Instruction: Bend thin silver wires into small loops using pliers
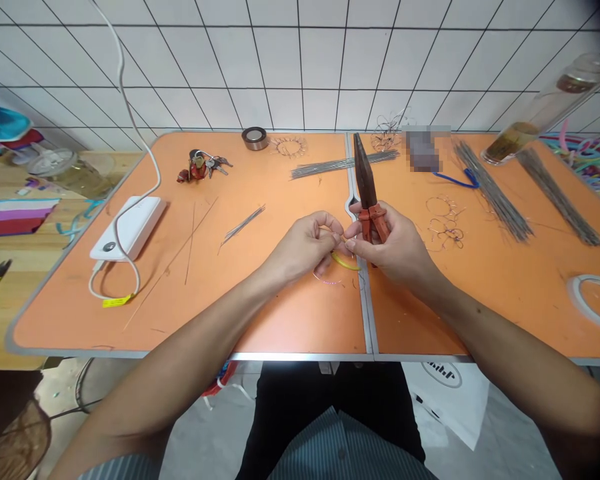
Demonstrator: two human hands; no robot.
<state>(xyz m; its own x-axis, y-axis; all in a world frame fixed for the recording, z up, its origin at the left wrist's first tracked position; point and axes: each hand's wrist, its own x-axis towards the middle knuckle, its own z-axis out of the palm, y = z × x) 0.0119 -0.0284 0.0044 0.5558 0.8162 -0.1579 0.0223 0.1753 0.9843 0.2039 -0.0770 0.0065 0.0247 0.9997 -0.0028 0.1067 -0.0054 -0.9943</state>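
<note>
Over the middle seam of the orange folding table, both hands meet fingertip to fingertip. My right hand point(397, 243) holds pliers point(364, 173) with red handles, jaws pointing up and away, and its thumb and forefinger also pinch near a thin wire. My left hand point(310, 240) is closed, its thumb and fingers pinching a thin wire loop point(327, 281). A curved yellow tube piece point(345, 262) shows just below the fingertips; whether it is on the loop I cannot tell. The exact grip points are hidden by the fingers.
Wire bundles point(495, 190) and loose wire rings point(445, 220) lie to the right, near a glass bottle point(515, 137). At the left are a white power bank point(130, 227) with a cable and keys point(215, 163). A tape roll point(255, 138) sits by the wall.
</note>
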